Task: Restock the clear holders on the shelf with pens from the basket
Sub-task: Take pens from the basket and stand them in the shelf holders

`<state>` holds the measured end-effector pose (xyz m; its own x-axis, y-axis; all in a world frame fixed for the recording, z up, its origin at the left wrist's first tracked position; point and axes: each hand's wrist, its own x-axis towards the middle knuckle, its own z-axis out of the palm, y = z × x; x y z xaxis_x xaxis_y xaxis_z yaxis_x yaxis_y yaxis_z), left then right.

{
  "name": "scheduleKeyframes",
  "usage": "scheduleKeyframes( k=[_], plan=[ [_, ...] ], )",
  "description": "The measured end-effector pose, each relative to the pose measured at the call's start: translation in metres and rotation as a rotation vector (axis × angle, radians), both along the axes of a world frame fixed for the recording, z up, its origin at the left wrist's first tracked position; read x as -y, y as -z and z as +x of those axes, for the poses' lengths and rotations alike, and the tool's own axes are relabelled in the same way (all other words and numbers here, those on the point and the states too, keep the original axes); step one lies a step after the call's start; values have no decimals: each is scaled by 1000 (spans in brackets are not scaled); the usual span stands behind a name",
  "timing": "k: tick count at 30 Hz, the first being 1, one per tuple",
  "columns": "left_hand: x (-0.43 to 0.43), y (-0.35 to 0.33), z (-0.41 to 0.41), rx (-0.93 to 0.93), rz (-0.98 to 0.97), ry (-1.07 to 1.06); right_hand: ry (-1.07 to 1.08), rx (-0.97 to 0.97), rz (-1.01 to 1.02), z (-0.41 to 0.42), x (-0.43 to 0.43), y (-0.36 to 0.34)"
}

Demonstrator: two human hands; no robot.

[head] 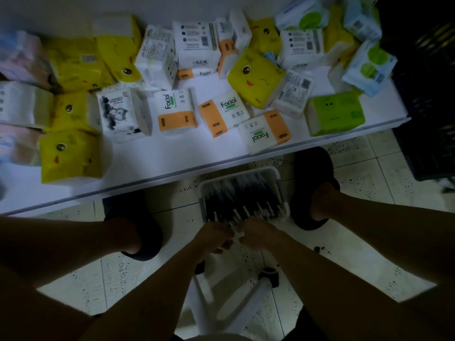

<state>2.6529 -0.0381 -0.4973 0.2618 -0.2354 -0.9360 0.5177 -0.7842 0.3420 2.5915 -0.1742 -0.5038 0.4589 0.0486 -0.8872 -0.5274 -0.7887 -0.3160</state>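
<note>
Shop: shelf (172, 166) of tissue packs (177, 112)

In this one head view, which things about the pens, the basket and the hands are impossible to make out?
All in the head view:
The clear holders: none shows; they lie outside the frame.
The left hand and right hand: dim light and blur hide whether they grip pens.
The pens in the basket: too dark to count.
The dark crate: cut off by the right edge.
</note>
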Motion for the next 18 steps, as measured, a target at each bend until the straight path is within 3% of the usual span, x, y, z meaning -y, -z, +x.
scheduleKeyframes(
  k=[4,10,18],
  plan=[
    [0,-8,4,118,-44,204,-10,-33,43,2,6,1],
    [-10,-22,14,154,-98,238,115,-89,-19,9,1,4],
    [-19,-33,23,158,-88,187,635,-207,156,2,12,-8]
  ],
)
